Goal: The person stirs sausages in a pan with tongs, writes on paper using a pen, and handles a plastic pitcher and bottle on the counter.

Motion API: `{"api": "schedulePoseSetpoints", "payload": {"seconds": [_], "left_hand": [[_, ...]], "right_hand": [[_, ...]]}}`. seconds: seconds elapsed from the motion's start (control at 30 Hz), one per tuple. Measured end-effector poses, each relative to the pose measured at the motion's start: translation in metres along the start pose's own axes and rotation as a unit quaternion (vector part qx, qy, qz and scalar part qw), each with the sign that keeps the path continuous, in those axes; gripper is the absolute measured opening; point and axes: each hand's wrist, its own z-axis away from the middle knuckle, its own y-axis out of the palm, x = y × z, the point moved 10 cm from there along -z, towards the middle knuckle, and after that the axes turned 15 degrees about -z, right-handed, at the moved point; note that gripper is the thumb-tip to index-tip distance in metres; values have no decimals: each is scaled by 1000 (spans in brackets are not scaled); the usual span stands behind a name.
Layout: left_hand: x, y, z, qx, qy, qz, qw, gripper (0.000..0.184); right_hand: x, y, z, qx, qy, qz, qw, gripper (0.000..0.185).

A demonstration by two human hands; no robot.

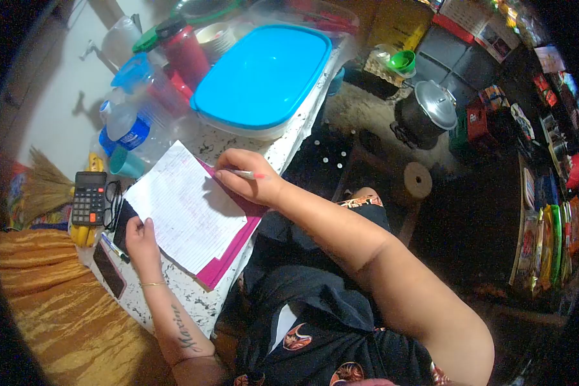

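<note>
A lined white sheet with faint handwriting [186, 206] lies on a magenta folder [222, 265] at the middle of the speckled table. My right hand [248, 175] rests at the sheet's upper right edge, its fingers closed around a pen [251, 174] with a reddish end. The pen's tip is hidden by the fingers. At the sheet's lower left edge lies my left hand [141, 241], thumb apart from the curled fingers, holding nothing visible. Left of it are a black calculator [89, 199], folded glasses [113, 204], a blue pen [114, 246] and a phone [109, 270].
A container with a blue lid [264, 74] stands at the table's far end, beside a red bottle [183, 48], a clear water bottle [127, 125] and a teal cup [127, 163]. On the right, a metal pot [433, 106] and shelves of packets stand beyond the table [193, 302].
</note>
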Motion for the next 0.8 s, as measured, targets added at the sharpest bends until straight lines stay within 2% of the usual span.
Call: {"api": "schedulePoseSetpoints", "payload": {"seconds": [0.2,0.4,0.5,0.8], "left_hand": [[2,3,0,-4,4,63,998,12],[-6,1,2,0,8,54,999,12],[-7,0,3,9,-2,3,1000,12],[-6,2,3,12,-14,46,999,11]], "right_hand": [[-2,0,-1,-4,3,-4,1000,24],[-1,0,0,1,10,6,1000,24],[-3,0,0,-6,8,2,1000,24],[-1,0,0,-5,-12,6,1000,23]]}}
